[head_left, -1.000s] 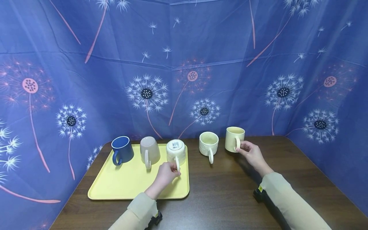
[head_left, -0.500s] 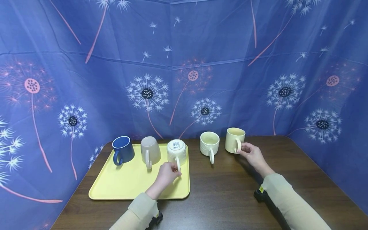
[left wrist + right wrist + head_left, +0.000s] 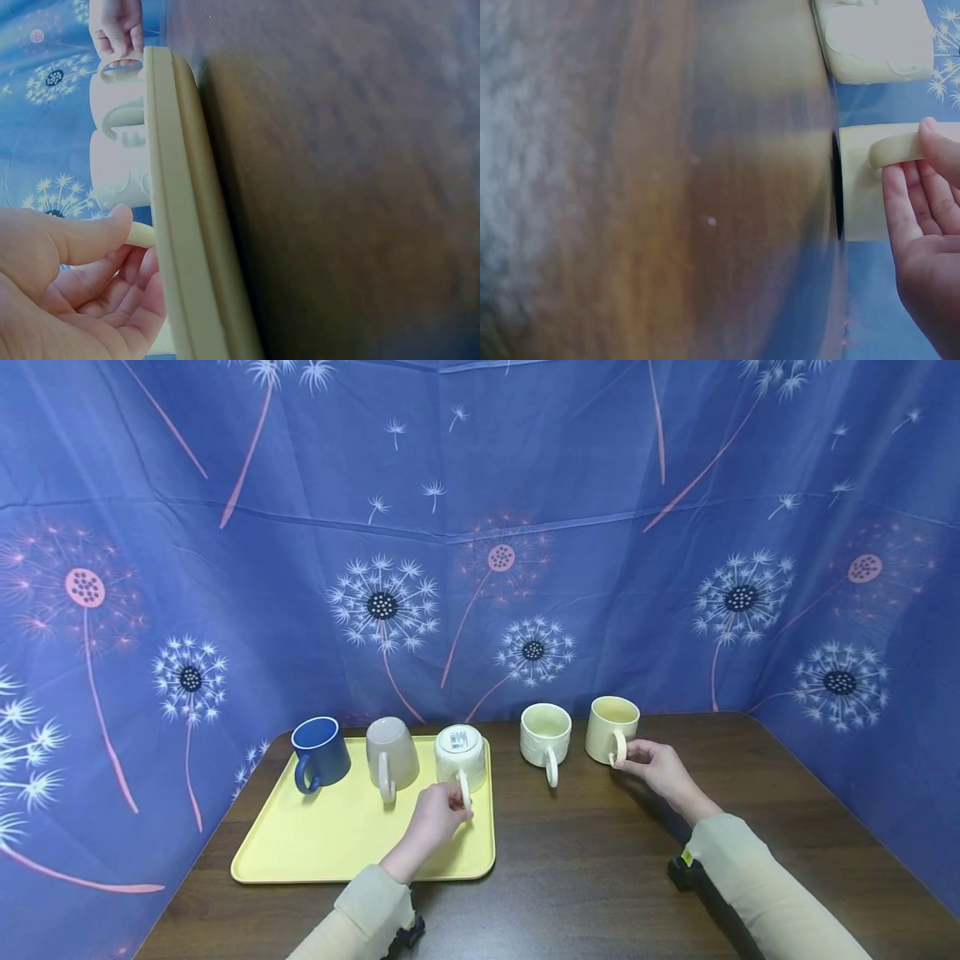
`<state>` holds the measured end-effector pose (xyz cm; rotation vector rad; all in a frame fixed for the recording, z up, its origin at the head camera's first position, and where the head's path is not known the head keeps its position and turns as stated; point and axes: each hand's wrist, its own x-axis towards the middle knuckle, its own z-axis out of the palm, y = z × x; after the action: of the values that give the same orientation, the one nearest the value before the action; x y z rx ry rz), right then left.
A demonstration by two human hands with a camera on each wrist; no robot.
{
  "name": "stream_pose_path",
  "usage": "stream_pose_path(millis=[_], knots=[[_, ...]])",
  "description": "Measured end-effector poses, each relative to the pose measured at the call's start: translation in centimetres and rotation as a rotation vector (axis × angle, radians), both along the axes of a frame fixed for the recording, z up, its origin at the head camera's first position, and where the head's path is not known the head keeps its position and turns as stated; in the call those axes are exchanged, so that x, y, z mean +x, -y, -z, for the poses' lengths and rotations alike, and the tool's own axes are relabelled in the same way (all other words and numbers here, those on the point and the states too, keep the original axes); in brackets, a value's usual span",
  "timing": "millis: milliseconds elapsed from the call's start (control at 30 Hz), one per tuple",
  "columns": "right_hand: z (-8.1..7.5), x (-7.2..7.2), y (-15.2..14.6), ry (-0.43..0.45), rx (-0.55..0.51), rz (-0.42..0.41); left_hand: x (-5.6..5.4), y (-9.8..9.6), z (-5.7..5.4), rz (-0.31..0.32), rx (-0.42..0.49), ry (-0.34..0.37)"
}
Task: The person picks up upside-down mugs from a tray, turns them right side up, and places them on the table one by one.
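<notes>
My left hand (image 3: 436, 814) pinches the handle of a white mug (image 3: 459, 760) that sits upside down at the right side of a yellow tray (image 3: 315, 843). In the left wrist view, thumb and fingers meet on that handle, and the mug's body is mostly hidden behind the hand. Off to the right, my right hand (image 3: 663, 772) pinches the handle of an upright pale yellow mug (image 3: 606, 735). The right wrist view shows the yellow mug (image 3: 862, 202) with its base at the tabletop; whether it touches is hard to tell. Between the hands stands an upright cream mug (image 3: 540, 739).
On the tray, left of the white mug, are an upside-down grey mug (image 3: 396, 752) and an upright blue mug (image 3: 324, 753). All rests on a dark wooden table (image 3: 570, 877). A blue dandelion-print cloth (image 3: 480, 468) hangs behind and at both sides.
The right hand and the pale yellow mug have come slightly lower in the head view, with the mug a little nearer or lower. The left hand and the other mugs have stayed put.
</notes>
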<state>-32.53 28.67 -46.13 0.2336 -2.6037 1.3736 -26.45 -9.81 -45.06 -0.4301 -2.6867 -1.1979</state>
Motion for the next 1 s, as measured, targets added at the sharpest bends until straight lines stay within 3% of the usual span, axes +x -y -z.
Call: stream_pose_path(millis=[267, 567, 1000], knots=[[0.1, 0.2, -0.2, 0.036, 0.034, -0.005, 0.4, 0.0, 0.1, -0.014, -0.011, -0.006], [-0.4, 1.0, 0.3, 0.08, -0.004, 0.039, 0.5, 0.1, -0.3, 0.039, -0.01, -0.056], [-1.4, 2.2, 0.4, 0.034, -0.039, -0.005, 0.7, 0.5, -0.9, 0.049, 0.017, -0.068]])
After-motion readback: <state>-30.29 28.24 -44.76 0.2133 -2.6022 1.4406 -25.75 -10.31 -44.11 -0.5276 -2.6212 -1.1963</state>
